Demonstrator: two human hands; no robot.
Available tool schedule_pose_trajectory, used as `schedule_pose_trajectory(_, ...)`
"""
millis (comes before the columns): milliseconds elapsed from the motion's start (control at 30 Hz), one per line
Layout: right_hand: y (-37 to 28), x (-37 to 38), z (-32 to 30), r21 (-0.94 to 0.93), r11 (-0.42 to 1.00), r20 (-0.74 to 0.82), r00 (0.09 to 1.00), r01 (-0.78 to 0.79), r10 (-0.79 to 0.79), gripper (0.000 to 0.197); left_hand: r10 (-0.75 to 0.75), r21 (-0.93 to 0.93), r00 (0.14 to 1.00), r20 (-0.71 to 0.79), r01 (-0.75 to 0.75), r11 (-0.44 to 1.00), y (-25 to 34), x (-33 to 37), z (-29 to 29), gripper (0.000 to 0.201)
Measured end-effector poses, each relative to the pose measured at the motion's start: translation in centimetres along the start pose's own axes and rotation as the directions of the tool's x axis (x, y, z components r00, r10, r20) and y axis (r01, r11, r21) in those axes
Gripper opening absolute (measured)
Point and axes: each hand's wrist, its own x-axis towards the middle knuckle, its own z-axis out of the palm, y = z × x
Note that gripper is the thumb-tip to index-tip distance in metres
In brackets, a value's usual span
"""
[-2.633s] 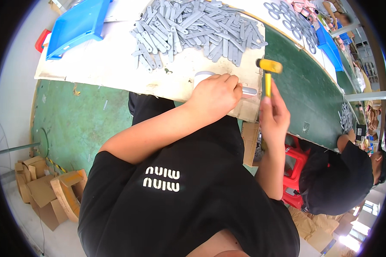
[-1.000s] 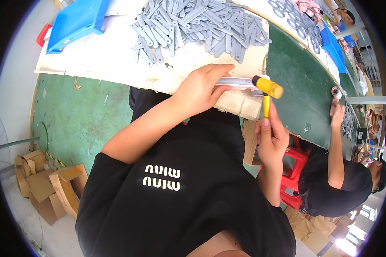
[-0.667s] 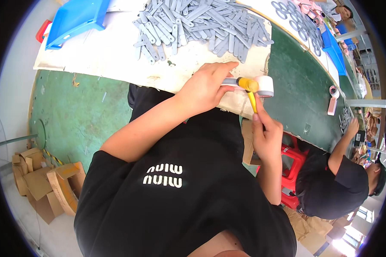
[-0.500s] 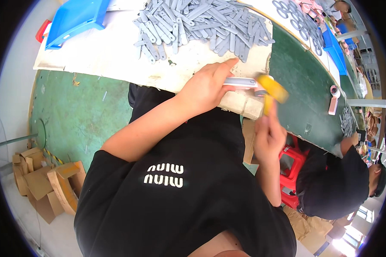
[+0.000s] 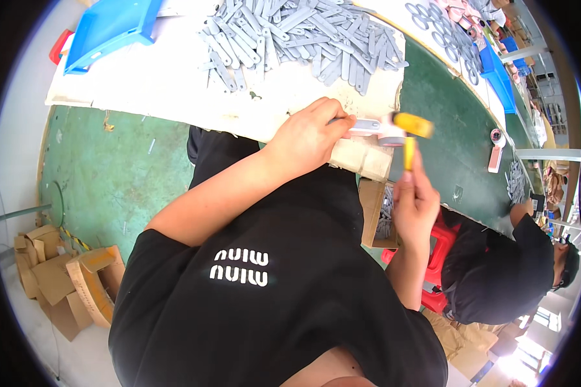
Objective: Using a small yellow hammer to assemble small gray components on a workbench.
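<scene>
Grey-and-pink handled part (image 5: 368, 126) lay at the bench's (image 5: 161, 90) 4 o'clock corner, its round end toward 3 o'clock. Left hand (image 5: 308, 137) sat at its 9 o'clock, fingers clamped on the handle. Right hand (image 5: 415, 203), at 5 o'clock, was wrapped around the handle of a yellow hammer (image 5: 408, 155); hammer head hung at the round end's 2 o'clock (blurred, contact can't be told). Big heap of grey strips (image 5: 303, 39) at 11 o'clock, blue tray (image 5: 106, 39) out at 10. Similar pink piece (image 5: 495, 155) lay well apart at 3 o'clock, on a green surface (image 5: 455, 174). Cardboard box (image 5: 370, 209) with grey pieces stood below at 6; red stool (image 5: 440, 248) and a co-worker in black (image 5: 497, 277) at 5.
</scene>
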Motion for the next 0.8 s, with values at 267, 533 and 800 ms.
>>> schedule_pose_trajectory(267,-0.4,0.3,1.1,-0.069,0.995,-0.086,0.994,0.068,-0.074,0.051,-0.017,0.019,1.000,0.016,0.017,1.000,0.1,-0.2,0.0,0.021)
schedule_pose_trajectory(533,-1.9,0.5,1.3,-0.099,0.994,0.068,0.997,0.054,-0.048,0.053,-0.009,-0.005,1.000,0.000,0.009,1.000,0.1,-0.1,0.3,0.032)
schedule_pose_trajectory(800,-1.5,0.4,0.9,-0.319,0.946,0.071,0.997,0.061,-0.040,0.053,-0.018,-0.003,1.000,-0.007,0.018,1.000,0.2,0.1,0.2,0.030)
